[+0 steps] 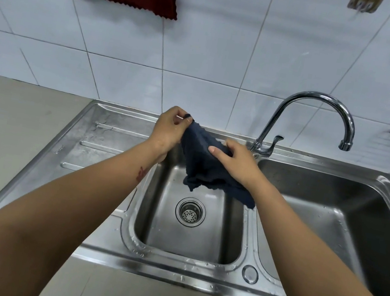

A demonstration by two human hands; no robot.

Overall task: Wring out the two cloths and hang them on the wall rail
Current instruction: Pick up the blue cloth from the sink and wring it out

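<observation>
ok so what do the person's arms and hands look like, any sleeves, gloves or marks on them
Both arms are bare to the frame edge: no sleeves, gloves, watch or rings visible. The left forearm carries a small reddish mark near the wrist. The left hand and right hand show short, unpainted nails.

Both bare forearms outstretched, left hand (170, 127) and right hand (235, 159) each with pinching, curled fingers.

Both hands, left hand (170, 127) and right hand (235, 159), pinch a navy cloth (201, 164) above the sink (118, 134).
</observation>
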